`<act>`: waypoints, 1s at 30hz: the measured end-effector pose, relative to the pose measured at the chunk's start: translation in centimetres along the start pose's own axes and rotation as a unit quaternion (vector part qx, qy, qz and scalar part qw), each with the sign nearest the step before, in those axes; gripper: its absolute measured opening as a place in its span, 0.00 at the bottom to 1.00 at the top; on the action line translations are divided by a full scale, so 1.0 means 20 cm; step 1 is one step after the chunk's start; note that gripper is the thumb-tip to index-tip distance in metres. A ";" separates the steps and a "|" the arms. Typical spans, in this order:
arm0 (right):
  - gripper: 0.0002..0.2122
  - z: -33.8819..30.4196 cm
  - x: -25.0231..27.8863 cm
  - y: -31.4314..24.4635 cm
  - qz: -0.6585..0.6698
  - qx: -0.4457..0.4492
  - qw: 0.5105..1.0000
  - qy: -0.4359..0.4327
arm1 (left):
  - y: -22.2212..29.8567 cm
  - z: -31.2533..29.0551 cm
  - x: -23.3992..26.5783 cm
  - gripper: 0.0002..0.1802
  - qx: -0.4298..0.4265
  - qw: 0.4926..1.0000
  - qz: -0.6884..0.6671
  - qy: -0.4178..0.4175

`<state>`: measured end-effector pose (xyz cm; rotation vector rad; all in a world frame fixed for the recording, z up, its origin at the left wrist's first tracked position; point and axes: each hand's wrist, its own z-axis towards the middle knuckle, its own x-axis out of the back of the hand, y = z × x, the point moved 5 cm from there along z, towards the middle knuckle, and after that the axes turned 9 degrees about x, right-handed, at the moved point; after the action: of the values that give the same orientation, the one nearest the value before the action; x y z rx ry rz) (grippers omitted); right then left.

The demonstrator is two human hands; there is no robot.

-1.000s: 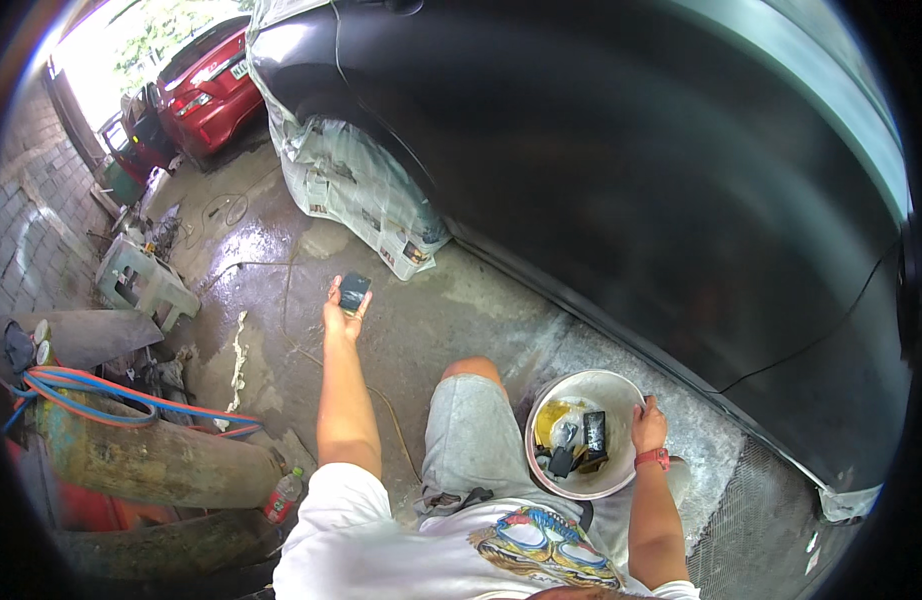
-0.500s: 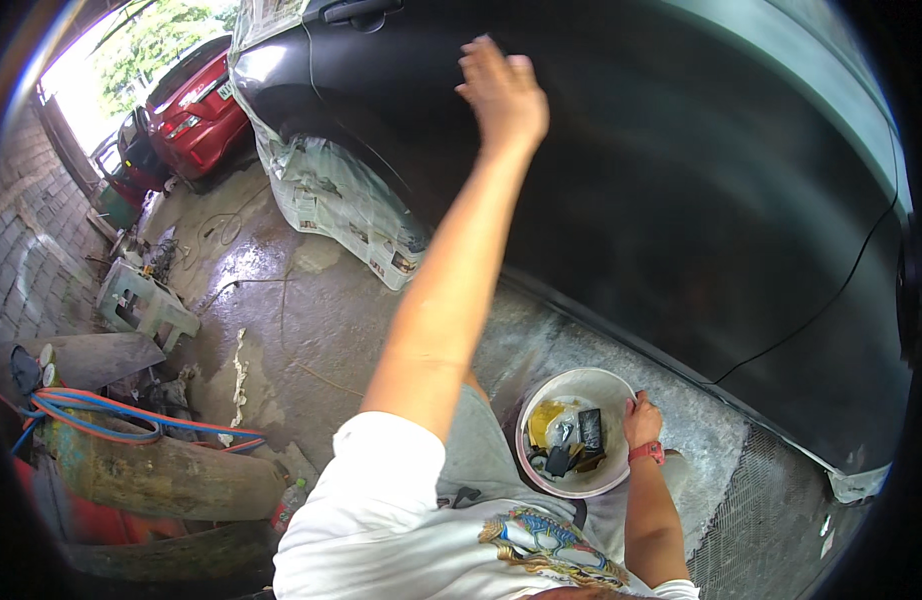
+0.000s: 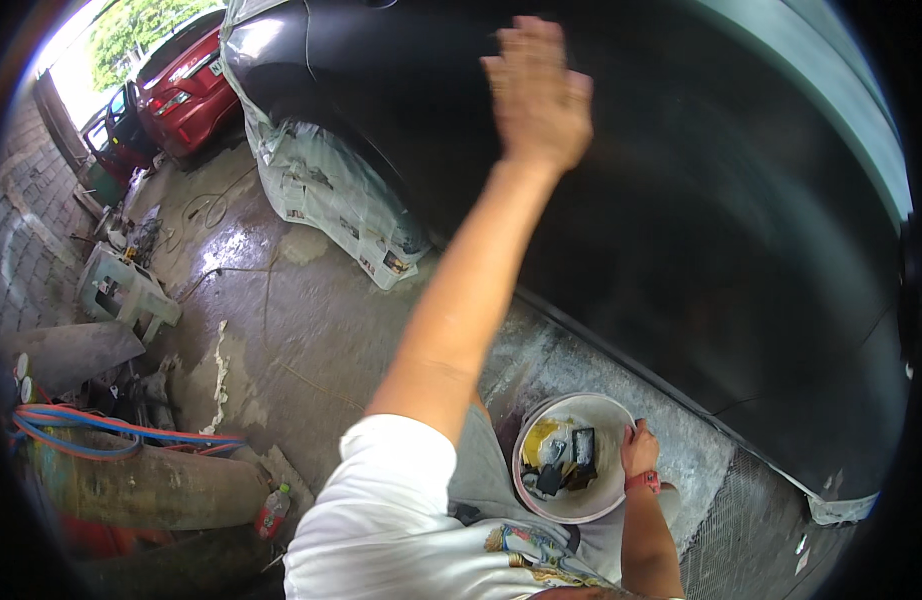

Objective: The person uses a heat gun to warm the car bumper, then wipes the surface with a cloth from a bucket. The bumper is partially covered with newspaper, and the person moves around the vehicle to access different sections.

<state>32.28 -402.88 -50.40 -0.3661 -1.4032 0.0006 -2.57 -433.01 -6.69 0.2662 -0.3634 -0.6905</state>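
My left hand [image 3: 543, 100] lies flat against the dark matte side panel [image 3: 681, 220] of a car, fingers stretched upward. A dark edge shows by its fingertips; I cannot make out whether something thin is under them. Low in front of me, my right hand [image 3: 640, 450], with a red watch on the wrist, is closed on the rim of a whitish bucket [image 3: 603, 425]. Inside the bucket are a black rectangular block [image 3: 583, 447], a yellow piece [image 3: 538, 440] and smaller dark pieces.
Plastic and newsprint masking [image 3: 356, 200] covers the car's wheel area. At left are a metal cylinder [image 3: 181, 485] with red and blue hoses [image 3: 131, 425], a bottle [image 3: 273, 510] and a pale plastic stool [image 3: 131, 290]. A red car [image 3: 186, 100] stands behind.
My left hand has moved to the right along the panel. My right hand keeps its hold on the bucket, and the view has shifted slightly.
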 end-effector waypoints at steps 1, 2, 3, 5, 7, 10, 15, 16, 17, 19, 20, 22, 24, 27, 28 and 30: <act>0.11 0.01 0.01 -0.02 0.004 -0.003 1.000 -0.003 | -0.23 0.08 0.03 0.39 0.021 1.000 0.006 0.006; 0.11 0.01 0.02 -0.01 0.003 -0.002 1.000 -0.002 | -0.40 0.16 0.06 0.37 0.018 1.000 0.005 0.008; 0.11 0.02 0.01 -0.02 0.004 0.003 1.000 -0.001 | -0.59 0.25 0.11 0.37 0.038 0.999 0.018 0.006; 0.11 0.04 -0.04 -0.05 0.005 0.018 1.000 0.000 | -0.93 0.44 0.27 0.37 0.102 0.993 0.060 -0.002; 0.12 0.03 -0.07 -0.04 -0.011 0.026 1.000 0.001 | -1.07 0.48 0.31 0.37 0.168 0.982 0.085 0.005; 0.12 0.04 -0.06 -0.02 -0.029 0.006 1.000 0.000 | -0.77 0.30 0.16 0.39 0.145 0.986 0.041 0.068; 0.12 0.01 -0.01 0.00 -0.045 -0.012 0.999 -0.009 | -0.28 -0.10 0.01 0.40 -0.049 0.997 -0.045 -0.025; 0.11 0.00 0.01 0.00 -0.053 -0.014 0.998 -0.006 | -0.37 -0.02 0.03 0.39 -0.059 0.997 -0.040 -0.017; 0.11 0.00 0.03 0.00 -0.048 -0.023 0.999 -0.004 | -0.52 0.09 0.05 0.38 -0.023 1.000 -0.020 -0.002; 0.11 0.04 0.01 -0.06 -0.026 -0.016 0.999 -0.010 | -0.95 0.32 0.21 0.37 0.034 0.999 0.021 0.036; 0.11 0.07 0.00 -0.07 -0.027 -0.001 0.999 -0.017 | -1.12 0.43 0.31 0.37 0.065 0.995 0.055 0.050; 0.11 0.08 -0.05 -0.09 -0.030 0.010 0.999 -0.030 | -1.25 0.54 0.38 0.37 0.152 0.986 0.050 0.052; 0.11 0.06 -0.05 -0.09 -0.033 0.008 0.999 -0.032 | -1.12 0.49 0.29 0.37 0.214 0.972 0.018 0.091; 0.11 0.02 0.00 -0.02 -0.046 -0.031 0.998 -0.025 | -0.45 0.08 0.00 0.39 -0.017 0.999 -0.024 0.024; 0.10 0.01 0.01 -0.01 -0.048 -0.034 0.998 -0.026 | -0.35 -0.02 -0.01 0.40 -0.079 0.996 -0.046 -0.018; 0.11 -0.01 0.01 0.01 -0.060 -0.033 0.997 -0.022 | -0.47 0.03 0.04 0.38 -0.122 0.991 -0.012 -0.048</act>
<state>32.44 -402.72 -50.34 -0.3380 -1.4704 -0.1357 -7.67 -440.50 -9.27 0.0051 -0.3627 -0.7664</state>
